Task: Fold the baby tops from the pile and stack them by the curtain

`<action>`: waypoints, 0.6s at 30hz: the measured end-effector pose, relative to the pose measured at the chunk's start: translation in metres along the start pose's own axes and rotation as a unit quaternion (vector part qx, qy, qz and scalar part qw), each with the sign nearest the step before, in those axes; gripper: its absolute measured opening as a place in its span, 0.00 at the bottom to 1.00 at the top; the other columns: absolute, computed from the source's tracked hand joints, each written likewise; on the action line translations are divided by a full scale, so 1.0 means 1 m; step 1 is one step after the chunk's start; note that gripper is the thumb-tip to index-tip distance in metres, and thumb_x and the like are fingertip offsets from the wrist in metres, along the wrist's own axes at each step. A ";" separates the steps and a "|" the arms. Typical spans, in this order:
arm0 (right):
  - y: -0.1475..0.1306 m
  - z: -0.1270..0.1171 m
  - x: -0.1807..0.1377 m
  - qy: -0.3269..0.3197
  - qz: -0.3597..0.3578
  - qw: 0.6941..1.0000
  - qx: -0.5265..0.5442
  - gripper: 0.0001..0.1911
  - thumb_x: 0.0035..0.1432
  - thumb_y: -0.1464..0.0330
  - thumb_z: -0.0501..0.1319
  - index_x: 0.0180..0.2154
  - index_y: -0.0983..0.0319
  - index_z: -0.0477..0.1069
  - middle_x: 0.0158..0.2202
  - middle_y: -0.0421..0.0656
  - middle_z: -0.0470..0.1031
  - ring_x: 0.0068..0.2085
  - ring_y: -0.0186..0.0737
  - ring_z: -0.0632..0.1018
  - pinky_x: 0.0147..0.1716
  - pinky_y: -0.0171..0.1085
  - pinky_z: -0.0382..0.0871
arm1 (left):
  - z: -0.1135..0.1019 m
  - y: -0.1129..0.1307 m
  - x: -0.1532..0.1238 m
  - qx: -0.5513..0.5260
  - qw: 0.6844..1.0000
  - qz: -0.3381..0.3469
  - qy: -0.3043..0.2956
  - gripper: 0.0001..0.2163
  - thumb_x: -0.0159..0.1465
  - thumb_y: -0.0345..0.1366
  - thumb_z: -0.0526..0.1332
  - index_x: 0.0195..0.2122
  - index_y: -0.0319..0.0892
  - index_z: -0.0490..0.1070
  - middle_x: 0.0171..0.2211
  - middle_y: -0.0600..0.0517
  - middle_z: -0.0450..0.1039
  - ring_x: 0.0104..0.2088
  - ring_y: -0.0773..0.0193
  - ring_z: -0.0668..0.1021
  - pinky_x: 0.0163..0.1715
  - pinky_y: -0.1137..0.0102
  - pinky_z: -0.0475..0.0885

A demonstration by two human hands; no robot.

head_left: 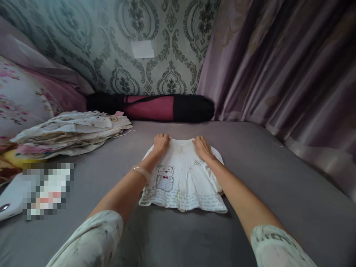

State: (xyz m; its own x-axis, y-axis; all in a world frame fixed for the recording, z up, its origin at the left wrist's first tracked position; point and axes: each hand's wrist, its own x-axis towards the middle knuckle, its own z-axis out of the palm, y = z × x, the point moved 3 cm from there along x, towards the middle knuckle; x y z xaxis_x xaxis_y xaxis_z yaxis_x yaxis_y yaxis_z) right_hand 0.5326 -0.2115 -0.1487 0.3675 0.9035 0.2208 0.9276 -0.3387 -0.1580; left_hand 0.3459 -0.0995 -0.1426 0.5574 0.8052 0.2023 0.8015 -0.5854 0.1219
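A small white baby shirt lies spread flat on the grey sheet, collar away from me. It has a bear print on its left half, a little bee on the right and a band of lettering along the hem. At the left shoulder, by the collar, my left hand pinches the cloth, a pale bangle on that wrist. My right hand grips the opposite shoulder beside the neckline, fingers bent over the fabric. Both forearms cover parts of the sleeves.
A stack of folded clothes sits at the left, near a floral pillow. Against the patterned wall lies a long black and maroon bag. Purple curtains hang along the right. A white object rests at lower left beside a blurred patch.
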 end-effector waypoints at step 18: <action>0.102 -0.046 -0.056 -0.105 0.196 0.933 0.284 0.14 0.66 0.63 0.52 0.37 0.65 0.72 0.32 0.46 0.77 0.28 0.31 0.74 0.28 0.30 0.68 | -0.016 0.043 -0.019 -0.004 0.995 0.088 -0.036 0.17 0.68 0.36 0.49 0.56 0.41 0.62 0.53 0.40 0.66 0.54 0.49 0.67 0.49 0.58 0.60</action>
State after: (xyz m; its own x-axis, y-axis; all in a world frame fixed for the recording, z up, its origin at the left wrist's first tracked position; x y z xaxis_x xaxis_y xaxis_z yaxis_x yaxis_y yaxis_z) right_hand 0.6101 -0.3088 -0.1326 0.5941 0.7913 -0.1448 0.5173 -0.5137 -0.6845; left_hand 0.3670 -0.1414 -0.1257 0.7032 0.6948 0.1510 0.6886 -0.7184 0.0986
